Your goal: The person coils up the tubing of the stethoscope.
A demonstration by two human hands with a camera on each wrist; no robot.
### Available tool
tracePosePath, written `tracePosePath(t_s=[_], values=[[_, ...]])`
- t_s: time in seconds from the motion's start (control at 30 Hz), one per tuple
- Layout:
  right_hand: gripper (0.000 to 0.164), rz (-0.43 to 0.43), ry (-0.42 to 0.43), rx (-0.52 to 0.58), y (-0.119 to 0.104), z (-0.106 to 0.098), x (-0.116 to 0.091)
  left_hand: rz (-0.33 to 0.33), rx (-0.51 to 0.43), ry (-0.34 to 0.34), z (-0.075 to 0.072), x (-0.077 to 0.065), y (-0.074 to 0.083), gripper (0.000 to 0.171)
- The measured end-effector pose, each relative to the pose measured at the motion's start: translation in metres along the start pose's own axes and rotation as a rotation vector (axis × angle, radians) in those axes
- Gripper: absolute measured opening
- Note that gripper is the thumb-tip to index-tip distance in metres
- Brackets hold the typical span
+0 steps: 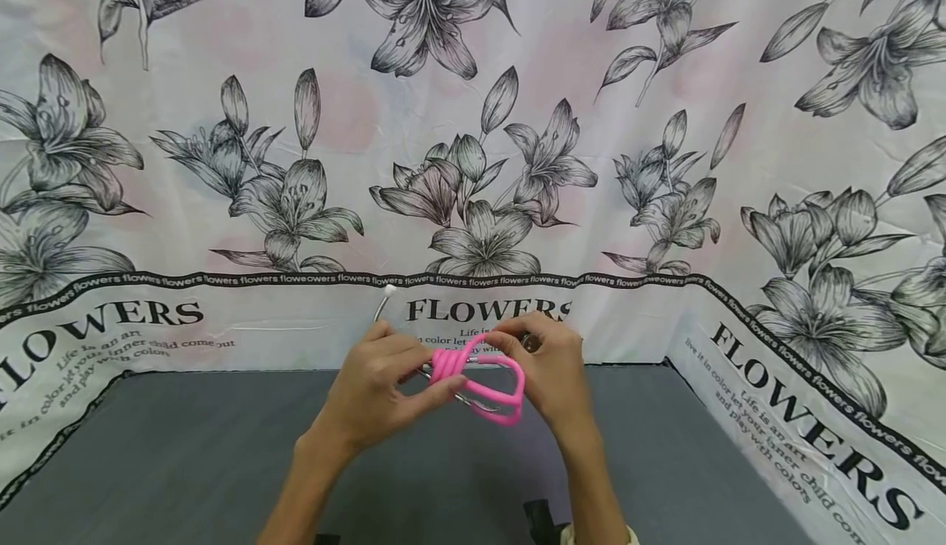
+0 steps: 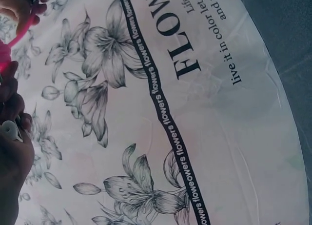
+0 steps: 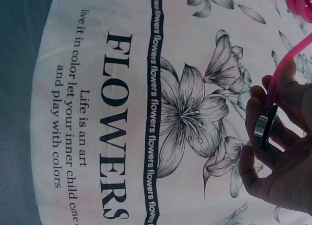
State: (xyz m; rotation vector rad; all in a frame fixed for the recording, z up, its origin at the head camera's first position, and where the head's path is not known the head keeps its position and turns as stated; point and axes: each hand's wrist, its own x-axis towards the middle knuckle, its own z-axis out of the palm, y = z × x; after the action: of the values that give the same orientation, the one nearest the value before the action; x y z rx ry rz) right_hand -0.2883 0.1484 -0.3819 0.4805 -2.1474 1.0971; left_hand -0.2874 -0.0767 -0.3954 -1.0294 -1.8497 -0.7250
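A stethoscope with pink tubing (image 1: 447, 364) is held up between both hands, its tubing wound in several turns round its metal ear tubes. My left hand (image 1: 373, 389) grips the wound part between thumb and fingers. A white ear tip (image 1: 389, 290) sticks up past that hand; the left wrist view shows a white ear tip (image 2: 10, 131) by the fingers. On the right, my right hand (image 1: 554, 368) pinches the tubing near its end. The round metal chest piece (image 3: 263, 127) lies against that hand's curled fingers. A loop of tubing spans between the hands.
Below the hands is a dark grey table top (image 1: 222, 446). White cloth (image 1: 473, 118) printed with black flowers and lettering rises behind it and along both sides. A small dark object (image 1: 541, 520) shows at the bottom beside the right forearm.
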Motion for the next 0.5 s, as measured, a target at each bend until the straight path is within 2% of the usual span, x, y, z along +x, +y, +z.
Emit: tracePosePath(t_s=[0.17, 0.3, 0.5], values=[[0.01, 0.032, -0.117, 0.055, 0.0, 0.007, -0.002, -0.056, 0.072, 0.103, 0.002, 0.002, 0.001, 0.058], [0.012, 0.03, -0.236, 0.092, -0.005, 0.016, -0.002, -0.14, 0.138, 0.207, 0.001, 0.002, 0.0, 0.061], [0.014, -0.006, -0.387, 0.146, -0.017, 0.025, -0.005, -0.224, 0.207, 0.281, -0.002, 0.001, -0.003, 0.061]])
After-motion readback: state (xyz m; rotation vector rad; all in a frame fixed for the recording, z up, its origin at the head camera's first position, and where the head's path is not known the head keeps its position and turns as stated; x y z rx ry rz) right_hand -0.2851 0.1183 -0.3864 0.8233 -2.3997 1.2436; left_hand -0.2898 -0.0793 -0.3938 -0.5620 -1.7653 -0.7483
